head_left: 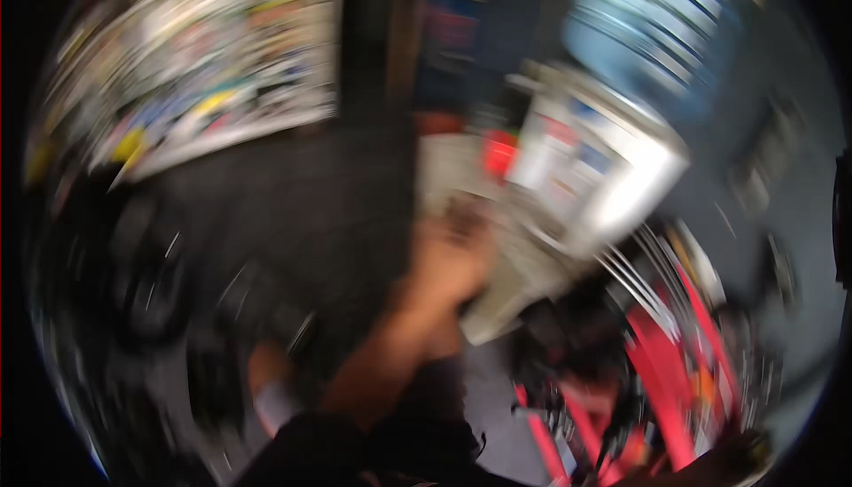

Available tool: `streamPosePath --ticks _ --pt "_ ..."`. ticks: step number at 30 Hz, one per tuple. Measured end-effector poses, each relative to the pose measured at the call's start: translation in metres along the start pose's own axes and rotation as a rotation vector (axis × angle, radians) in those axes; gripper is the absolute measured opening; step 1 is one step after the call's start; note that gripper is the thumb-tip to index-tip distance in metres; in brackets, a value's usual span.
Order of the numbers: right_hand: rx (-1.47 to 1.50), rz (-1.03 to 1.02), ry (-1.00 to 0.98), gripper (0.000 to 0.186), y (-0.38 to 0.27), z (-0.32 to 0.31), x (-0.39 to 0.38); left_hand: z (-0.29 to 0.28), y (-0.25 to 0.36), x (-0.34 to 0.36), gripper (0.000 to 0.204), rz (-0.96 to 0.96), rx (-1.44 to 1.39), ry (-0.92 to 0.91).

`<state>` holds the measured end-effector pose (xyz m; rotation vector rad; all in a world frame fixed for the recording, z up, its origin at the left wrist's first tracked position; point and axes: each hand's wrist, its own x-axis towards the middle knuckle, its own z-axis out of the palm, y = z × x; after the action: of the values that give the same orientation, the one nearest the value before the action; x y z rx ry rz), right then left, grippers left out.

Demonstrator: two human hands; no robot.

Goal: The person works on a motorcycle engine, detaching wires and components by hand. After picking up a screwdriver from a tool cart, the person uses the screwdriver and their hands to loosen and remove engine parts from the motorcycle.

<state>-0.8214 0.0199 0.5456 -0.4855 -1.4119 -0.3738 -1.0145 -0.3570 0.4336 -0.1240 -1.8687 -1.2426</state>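
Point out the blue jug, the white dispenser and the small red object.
Blue jug [652, 30]: head view, on its ribbed side.
White dispenser [611, 163]: head view, mid-body.
Red object [500, 156]: head view, on its middle; too blurred to identify.

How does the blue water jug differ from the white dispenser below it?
Colour: the water jug is translucent blue, while the dispenser is white.
Shape: the jug looks rounded, whereas the dispenser is boxy.
Surface: the jug shows pale streaks across its side; the dispenser carries coloured patches on its front.
Both are blurred, so finer detail cannot be read.
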Motion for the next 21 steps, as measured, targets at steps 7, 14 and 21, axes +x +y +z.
streamPosePath --ticks 7,14,21 --pt "2.376 1.071 -0.846 0.033 -0.252 -0.018 -0.072 -0.072 0.041 -0.050 0.033 -0.060 -0.758 -0.165" --pt "2.747 0.448 -1.448 0.045 -0.354 -0.104 -0.091 -0.193 0.054 -0.117 0.050 -0.072 -0.971 0.592" --pt "2.957 0.272 -1.872 0.041 -0.386 -0.126 -0.110 -0.215 0.049 -0.133 0.045 -0.075 -0.594 0.909"
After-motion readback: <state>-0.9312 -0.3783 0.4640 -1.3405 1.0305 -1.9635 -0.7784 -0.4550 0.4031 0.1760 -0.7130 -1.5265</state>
